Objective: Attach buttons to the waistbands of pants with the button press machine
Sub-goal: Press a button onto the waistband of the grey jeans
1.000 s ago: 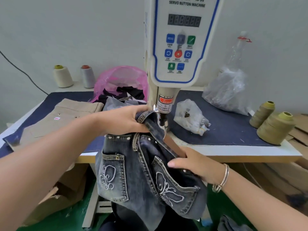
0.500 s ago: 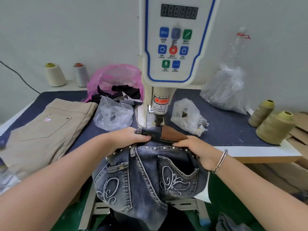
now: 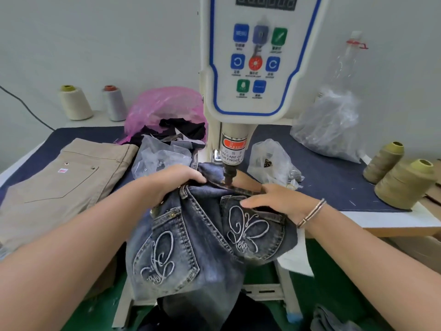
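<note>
Denim jeans (image 3: 198, 240) hang off the front edge of the surface (image 3: 322, 173), waistband drawn up under the punch of the button press machine (image 3: 255, 68). Left hand (image 3: 176, 180) grips the waistband at 9 o'clock of the punch; right hand (image 3: 274, 199) lies on it with straight fingers at 4 o'clock. Folded beige pants (image 3: 59, 185) lie at 9 o'clock, two olive thread cones (image 3: 401, 177) at 3 o'clock, a pink bag (image 3: 167, 108) at 11 o'clock.

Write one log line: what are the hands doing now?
left hand grips jeans | right hand presses waistband | waistband under press
</note>
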### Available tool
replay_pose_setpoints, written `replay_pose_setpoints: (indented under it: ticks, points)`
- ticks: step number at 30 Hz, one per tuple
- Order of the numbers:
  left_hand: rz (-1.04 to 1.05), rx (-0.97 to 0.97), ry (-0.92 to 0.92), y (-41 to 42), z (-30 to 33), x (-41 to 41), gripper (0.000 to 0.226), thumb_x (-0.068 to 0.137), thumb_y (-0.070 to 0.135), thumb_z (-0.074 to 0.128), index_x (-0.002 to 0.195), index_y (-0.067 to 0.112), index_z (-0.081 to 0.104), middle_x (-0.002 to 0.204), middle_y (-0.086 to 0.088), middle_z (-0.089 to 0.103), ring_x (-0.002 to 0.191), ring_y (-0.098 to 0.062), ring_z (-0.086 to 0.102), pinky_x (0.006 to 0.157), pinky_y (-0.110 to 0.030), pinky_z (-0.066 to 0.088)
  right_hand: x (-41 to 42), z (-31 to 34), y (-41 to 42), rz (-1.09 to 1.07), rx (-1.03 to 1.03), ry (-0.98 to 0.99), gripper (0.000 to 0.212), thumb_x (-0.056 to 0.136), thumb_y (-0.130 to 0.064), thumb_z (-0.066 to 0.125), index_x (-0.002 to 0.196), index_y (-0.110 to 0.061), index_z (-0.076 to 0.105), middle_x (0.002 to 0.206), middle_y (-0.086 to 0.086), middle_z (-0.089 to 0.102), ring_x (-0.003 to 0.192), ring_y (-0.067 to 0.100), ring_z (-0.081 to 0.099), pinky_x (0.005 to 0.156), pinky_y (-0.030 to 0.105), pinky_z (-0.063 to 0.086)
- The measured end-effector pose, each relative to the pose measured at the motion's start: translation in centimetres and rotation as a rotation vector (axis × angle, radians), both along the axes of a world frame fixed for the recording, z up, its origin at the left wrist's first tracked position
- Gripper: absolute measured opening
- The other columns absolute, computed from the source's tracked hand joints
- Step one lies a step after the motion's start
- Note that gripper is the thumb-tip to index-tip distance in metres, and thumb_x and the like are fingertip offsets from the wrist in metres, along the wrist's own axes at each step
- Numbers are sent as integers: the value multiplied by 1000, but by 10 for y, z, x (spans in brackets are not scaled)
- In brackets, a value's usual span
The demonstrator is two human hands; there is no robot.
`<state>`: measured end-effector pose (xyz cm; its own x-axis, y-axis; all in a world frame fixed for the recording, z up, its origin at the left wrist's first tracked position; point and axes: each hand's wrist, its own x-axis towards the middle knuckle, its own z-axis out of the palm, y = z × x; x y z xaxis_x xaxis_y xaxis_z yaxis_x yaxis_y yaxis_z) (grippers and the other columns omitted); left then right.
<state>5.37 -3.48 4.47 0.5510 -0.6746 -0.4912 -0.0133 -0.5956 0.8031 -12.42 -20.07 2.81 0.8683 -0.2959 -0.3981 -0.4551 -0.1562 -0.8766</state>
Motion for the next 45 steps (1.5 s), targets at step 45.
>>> replay_pose_setpoints:
  ticks: [45]
  points:
    - [-128,-364,270,-11,-47,7,67,69,24,74,131,15,52,114,-11,71,103,-29,69,83,-38,56,-1,-47,-51,-39,575,-309,42,76,-2,56,118,-9,55,103,14,71,85,25,70,72,36,58]
